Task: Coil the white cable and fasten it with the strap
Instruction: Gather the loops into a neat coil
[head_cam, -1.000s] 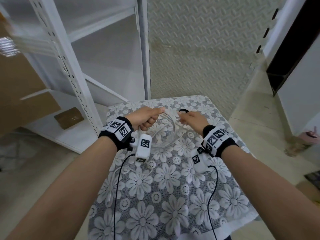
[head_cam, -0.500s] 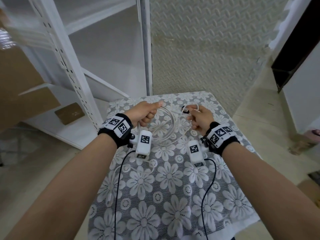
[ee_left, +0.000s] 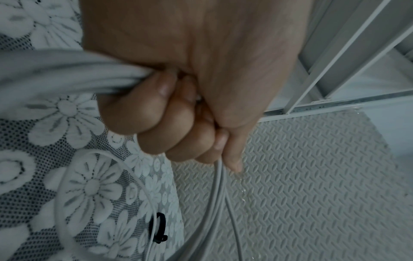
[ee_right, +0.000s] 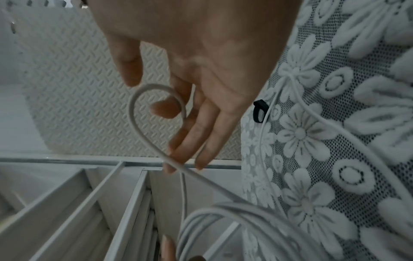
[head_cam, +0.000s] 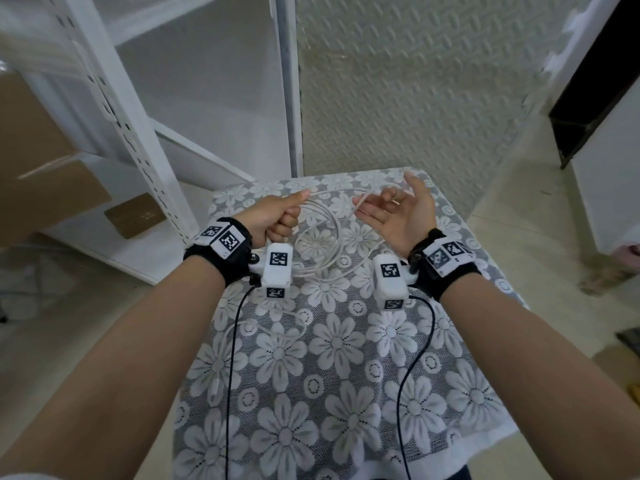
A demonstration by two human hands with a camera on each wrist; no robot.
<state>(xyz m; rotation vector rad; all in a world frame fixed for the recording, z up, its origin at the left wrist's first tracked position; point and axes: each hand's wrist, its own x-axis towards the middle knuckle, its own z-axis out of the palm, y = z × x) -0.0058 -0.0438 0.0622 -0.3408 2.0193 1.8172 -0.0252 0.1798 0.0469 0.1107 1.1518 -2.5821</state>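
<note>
left hand [head_cam: 273, 216] clenched round white cable [head_cam: 325, 233] coils; right hand [head_cam: 401, 216] loose, cable end over fingers [ee_right: 192, 134]; strap [ee_left: 159, 227] on bench [head_cam: 346, 358].

The tablecloth [head_cam: 346, 358] is openwork lace — raised white flowers on fine mesh. The white cable [head_cam: 332, 237] looks smooth, matt plastic. The shelving [head_cam: 145, 140] is painted metal — the wall panel [head_cam: 415, 98] embossed.

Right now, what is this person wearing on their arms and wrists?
Both forearms are bare, with no sleeves. The left hand and right hand each have a black wrist strap carrying white plates printed with black square markers. A white boxy camera with the same markers hangs off each strap, and a thin black lead trails from each one.
</note>
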